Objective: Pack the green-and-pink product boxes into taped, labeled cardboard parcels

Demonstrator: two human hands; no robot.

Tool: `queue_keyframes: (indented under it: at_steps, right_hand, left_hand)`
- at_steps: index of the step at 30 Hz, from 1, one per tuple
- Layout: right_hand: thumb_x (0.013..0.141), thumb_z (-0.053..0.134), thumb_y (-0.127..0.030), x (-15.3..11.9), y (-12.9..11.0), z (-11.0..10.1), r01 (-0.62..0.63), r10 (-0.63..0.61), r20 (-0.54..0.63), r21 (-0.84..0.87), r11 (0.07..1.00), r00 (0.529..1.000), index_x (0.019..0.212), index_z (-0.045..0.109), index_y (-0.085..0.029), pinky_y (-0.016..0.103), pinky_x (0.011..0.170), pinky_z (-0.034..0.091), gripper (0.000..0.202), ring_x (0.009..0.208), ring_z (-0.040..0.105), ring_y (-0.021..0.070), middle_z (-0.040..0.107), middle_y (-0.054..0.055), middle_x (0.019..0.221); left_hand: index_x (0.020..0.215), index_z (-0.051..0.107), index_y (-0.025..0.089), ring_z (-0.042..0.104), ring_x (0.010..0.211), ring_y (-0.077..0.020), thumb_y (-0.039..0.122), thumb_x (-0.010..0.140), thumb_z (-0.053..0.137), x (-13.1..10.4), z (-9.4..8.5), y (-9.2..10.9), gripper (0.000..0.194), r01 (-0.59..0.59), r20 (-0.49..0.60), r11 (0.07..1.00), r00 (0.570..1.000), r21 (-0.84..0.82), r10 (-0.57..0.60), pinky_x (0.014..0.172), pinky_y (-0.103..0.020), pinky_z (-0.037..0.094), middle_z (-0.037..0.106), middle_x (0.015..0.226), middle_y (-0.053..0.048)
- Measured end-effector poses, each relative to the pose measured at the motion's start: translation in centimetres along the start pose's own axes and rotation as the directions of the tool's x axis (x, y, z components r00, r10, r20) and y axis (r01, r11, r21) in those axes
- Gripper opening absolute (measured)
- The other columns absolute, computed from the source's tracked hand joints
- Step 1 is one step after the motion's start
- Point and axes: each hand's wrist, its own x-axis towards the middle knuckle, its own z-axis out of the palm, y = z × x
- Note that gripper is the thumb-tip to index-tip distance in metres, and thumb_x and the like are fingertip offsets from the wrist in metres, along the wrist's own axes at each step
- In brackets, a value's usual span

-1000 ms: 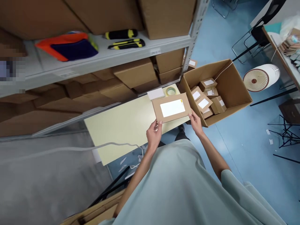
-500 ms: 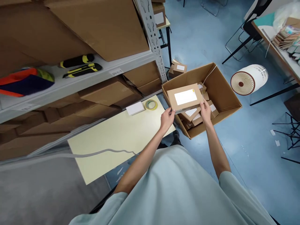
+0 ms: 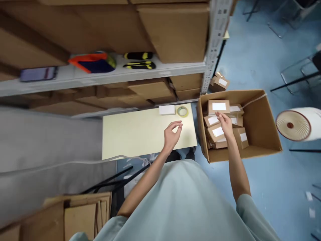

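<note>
My left hand hovers above the cream tabletop, fingers curved and thumb apart, holding nothing. Past its fingertips lie a roll of tape and a flat white box. On the right, my right hand reaches into a large open carton. Its fingertips are loosely extended beside a small brown box with a white label, which rests on other packed boxes. No grip on it shows. Several labelled boxes fill the left part of the carton.
A metal shelf with cartons carries two black-and-yellow cutters, an orange-and-blue pouch and a phone. A white fan stands right of the carton. Folded cardboard is at lower left; a pale cable crosses nearby.
Both hands held a labelled box over the carton; now it appears to lie inside. My left hand has left it and moved over the tabletop. The view has turned left.
</note>
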Motion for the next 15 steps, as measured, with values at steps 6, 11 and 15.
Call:
queue_keyframes:
  at_steps: [6, 11, 15]
  right_hand:
    - [0.101, 0.077, -0.069, -2.2, -5.7, 12.3, 0.086, -0.103, 0.379, 0.060, 0.994, 0.920, 0.123, 0.087, -0.027, 0.060, 0.118, 0.062, 0.048, 0.124, 0.082, 0.0332, 0.087, 0.012, 0.129]
    - [0.103, 0.078, -0.062, -7.4, -10.1, 23.4, 0.150, -0.169, 0.659, 0.086, 0.985, 0.732, 0.116, 0.088, -0.030, 0.057, 0.111, 0.067, 0.036, 0.119, 0.083, 0.0317, 0.088, 0.011, 0.123]
    - [0.103, 0.079, -0.058, -14.5, -12.9, 31.6, 0.219, -0.209, 0.831, 0.108, 0.970, 0.515, 0.114, 0.088, -0.031, 0.053, 0.108, 0.069, 0.031, 0.117, 0.084, 0.0303, 0.088, 0.010, 0.121]
  left_hand:
    - [0.087, 0.080, 0.027, 0.081, 0.118, -0.0270, 0.042, 0.094, 0.074, -7.1, -12.0, -1.2, 0.018, 0.121, -0.481, 0.993, 0.870, 0.000, -0.106, 0.116, -0.049, 0.063, 0.086, 0.116, -0.008]
    - [0.080, 0.076, 0.026, 0.081, 0.112, -0.0259, 0.043, 0.094, 0.079, -15.2, -19.2, -1.3, 0.023, 0.142, -0.749, 0.990, 0.656, -0.002, -0.096, 0.111, -0.047, 0.063, 0.086, 0.113, -0.008]
    - [0.067, 0.068, 0.025, 0.082, 0.109, -0.0244, 0.049, 0.103, 0.071, -23.4, -24.5, -2.5, 0.043, 0.179, -0.883, 0.983, 0.457, -0.026, -0.107, 0.107, -0.043, 0.063, 0.086, 0.110, -0.008]
